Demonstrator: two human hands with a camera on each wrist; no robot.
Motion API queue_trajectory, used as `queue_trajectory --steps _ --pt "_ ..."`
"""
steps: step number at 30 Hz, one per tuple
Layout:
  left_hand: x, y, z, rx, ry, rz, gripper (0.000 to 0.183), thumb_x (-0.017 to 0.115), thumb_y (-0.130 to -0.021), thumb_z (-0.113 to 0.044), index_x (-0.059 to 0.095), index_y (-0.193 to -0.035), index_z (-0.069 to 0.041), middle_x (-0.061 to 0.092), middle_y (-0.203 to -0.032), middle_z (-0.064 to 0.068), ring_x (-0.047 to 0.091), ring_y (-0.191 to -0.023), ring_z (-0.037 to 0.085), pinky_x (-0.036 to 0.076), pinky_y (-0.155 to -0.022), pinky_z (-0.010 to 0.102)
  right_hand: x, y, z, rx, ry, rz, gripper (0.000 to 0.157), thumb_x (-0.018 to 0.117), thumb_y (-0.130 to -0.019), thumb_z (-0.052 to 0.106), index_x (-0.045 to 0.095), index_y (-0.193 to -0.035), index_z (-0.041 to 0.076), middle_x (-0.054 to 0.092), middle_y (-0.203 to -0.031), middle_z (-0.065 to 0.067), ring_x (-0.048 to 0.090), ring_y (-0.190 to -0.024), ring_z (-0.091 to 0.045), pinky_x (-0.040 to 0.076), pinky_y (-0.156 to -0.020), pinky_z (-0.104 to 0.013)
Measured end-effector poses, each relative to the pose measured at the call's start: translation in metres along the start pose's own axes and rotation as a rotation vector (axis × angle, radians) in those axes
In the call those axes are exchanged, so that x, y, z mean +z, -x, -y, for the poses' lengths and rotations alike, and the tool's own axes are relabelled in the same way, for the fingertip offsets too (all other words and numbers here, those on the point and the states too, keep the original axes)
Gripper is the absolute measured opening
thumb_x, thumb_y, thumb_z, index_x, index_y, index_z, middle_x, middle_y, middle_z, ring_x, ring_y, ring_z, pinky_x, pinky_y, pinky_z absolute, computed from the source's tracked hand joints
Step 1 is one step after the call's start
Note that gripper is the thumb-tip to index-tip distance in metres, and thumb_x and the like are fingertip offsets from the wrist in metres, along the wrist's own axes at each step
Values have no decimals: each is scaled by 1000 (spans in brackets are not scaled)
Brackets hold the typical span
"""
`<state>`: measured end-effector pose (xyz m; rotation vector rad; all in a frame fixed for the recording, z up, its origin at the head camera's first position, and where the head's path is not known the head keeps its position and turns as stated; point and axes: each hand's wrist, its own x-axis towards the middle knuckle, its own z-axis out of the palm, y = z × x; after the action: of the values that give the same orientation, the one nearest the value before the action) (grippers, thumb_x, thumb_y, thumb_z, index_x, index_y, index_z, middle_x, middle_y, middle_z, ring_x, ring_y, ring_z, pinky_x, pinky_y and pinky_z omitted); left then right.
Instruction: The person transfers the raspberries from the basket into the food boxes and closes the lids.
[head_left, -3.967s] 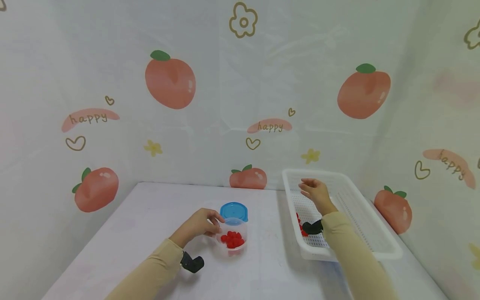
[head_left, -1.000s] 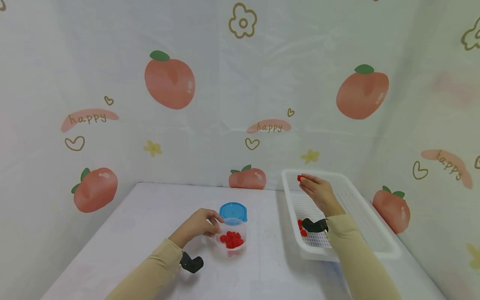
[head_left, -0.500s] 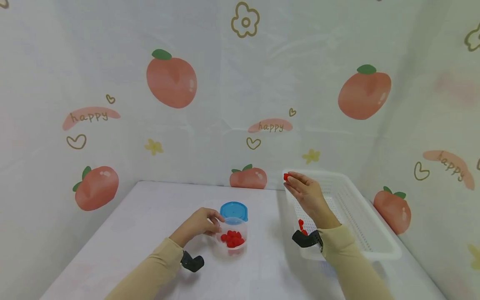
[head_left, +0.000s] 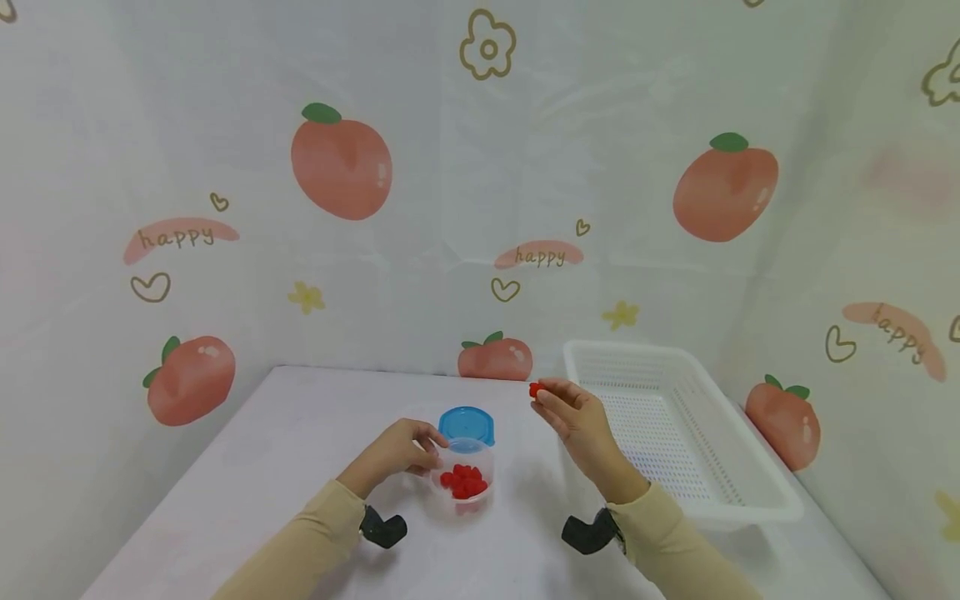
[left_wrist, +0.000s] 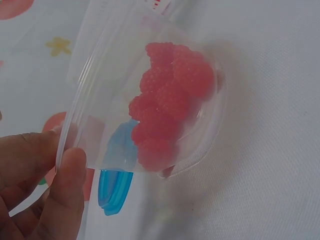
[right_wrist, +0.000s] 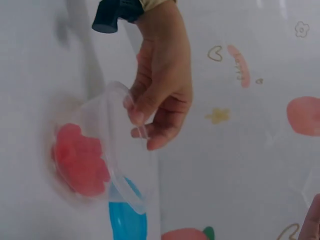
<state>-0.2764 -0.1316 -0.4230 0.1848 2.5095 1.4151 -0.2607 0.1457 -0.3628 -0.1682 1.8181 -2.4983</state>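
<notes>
My left hand [head_left: 401,454] pinches the rim of a clear plastic tub [head_left: 480,454], thumb on one side and fingers on the other. Several red raspberries [left_wrist: 167,100] lie in the bottom of the tub, which stands on the table. Up in the air between the tub and a white basket [head_left: 750,450], my right hand [head_left: 581,421] pinches one red raspberry [head_left: 536,390] at its fingertips. In the right wrist view only a sliver of right-hand finger shows at the lower right edge, and the held raspberry is out of sight.
A blue lid [head_left: 467,423] lies on the table [head_left: 337,392] right behind the tub. The perforated basket stands at the right; my right hand and forearm hide its near left corner. A printed curtain [head_left: 420,208] hangs behind the table.
My right hand has brought a raspberry out of the basket, leftward and lower, toward the tub. Raspberries seen in the basket earlier are hidden now. My left hand and the tub stay put.
</notes>
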Motion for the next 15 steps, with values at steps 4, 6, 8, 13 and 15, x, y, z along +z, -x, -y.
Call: queue_trajectory --steps 4,6,8,13,15 --pt "0 1 0 3 4 -1 23 75 -81 -4 70 -104 -3 59 -82 7 59 -64 16 58 -64 27 9 7 -13 25 55 34 33 62 -93 6 53 -121 -7 61 -108 -6 65 -100 -17 52 -94 -34" --pt "0 1 0 4 6 -1 23 75 -81 -3 70 -104 -2 59 -82 7 59 -63 16 58 -64 27 12 9 -19 38 80 68 32 63 -93 8 54 -120 -7 62 -107 -5 64 -101 -17 53 -93 -32" --pt "0 2 0 6 5 -5 23 75 -81 -3 70 -104 -2 59 -81 7 59 -63 16 58 -63 27 15 12 -25 43 110 99 34 64 -92 10 54 -120 -8 63 -107 -5 64 -101 -17 53 -92 -32" --pt "0 1 0 8 -2 -7 24 76 -80 -4 70 -103 -2 59 -81 7 59 -63 16 58 -63 27 20 17 -43 64 185 135 40 66 -92 14 54 -120 -11 64 -105 -5 66 -101 -21 53 -93 -35" --pt "-1 1 0 10 -4 -5 24 76 -80 -4 70 -104 -2 59 -82 7 60 -63 16 58 -63 27 21 17 -51 85 207 143 40 67 -91 15 55 -120 -10 65 -105 -6 66 -100 -21 52 -94 -39"
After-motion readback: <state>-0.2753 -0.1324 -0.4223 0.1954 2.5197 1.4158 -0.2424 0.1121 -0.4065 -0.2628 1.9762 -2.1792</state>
